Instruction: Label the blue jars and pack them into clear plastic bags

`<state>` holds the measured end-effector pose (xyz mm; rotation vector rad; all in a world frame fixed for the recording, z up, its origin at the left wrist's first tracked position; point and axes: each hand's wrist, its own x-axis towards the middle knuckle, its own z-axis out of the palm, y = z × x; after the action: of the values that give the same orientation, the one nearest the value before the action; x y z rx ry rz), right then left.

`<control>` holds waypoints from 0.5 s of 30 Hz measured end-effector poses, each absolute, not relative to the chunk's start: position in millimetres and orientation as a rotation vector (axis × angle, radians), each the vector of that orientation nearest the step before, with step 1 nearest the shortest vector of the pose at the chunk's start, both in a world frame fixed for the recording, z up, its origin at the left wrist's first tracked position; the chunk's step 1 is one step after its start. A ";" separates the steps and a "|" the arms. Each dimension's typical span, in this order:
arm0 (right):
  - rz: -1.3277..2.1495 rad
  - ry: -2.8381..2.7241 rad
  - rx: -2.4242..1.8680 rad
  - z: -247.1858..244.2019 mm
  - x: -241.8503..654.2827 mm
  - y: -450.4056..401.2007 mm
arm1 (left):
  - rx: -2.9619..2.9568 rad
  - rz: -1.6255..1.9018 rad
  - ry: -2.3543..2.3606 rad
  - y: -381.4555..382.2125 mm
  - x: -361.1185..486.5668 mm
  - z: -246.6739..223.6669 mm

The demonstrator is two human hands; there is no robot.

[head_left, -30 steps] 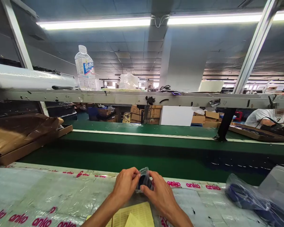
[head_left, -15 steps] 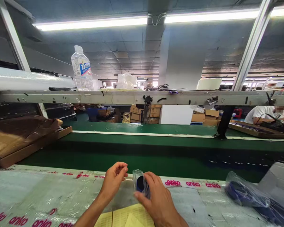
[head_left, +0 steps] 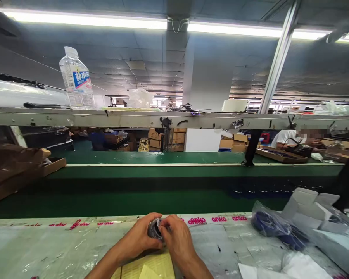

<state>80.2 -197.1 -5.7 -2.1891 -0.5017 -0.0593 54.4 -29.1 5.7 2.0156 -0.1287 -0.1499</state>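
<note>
Just above the near edge of the worktop, my left hand (head_left: pixel 138 238) is wrapped round a small dark round item in a clear plastic bag (head_left: pixel 155 229). My right hand (head_left: pixel 177 236) meets it from the other side, its fingers pinched on the bag near the top. Both hands partly cover the item, so its exact kind is hidden. Below my wrists lie yellow printed paper sheets (head_left: pixel 145 268).
Dark blue bagged items (head_left: pixel 267 224) lie to the right, beside an open white box (head_left: pixel 304 207). Beyond runs a green conveyor belt (head_left: pixel 104 197). A metal shelf (head_left: pixel 128 119) crosses above, carrying a plastic bottle (head_left: pixel 78 83). Far right, a person (head_left: pixel 283 137) sits across the belt.
My left hand, empty and apart before, has come over and closed round the bagged item. My right hand has shifted its grip to a pinch. The view has turned right.
</note>
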 end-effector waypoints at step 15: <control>-0.217 -0.138 -2.573 44.2 210.4 -328.4 | 2.146 0.260 0.167 31.5 34.9 4.5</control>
<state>210.4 -328.4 44.2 -2.5726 -0.1379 -0.2171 34.9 31.5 4.5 2.1457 0.1667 0.2603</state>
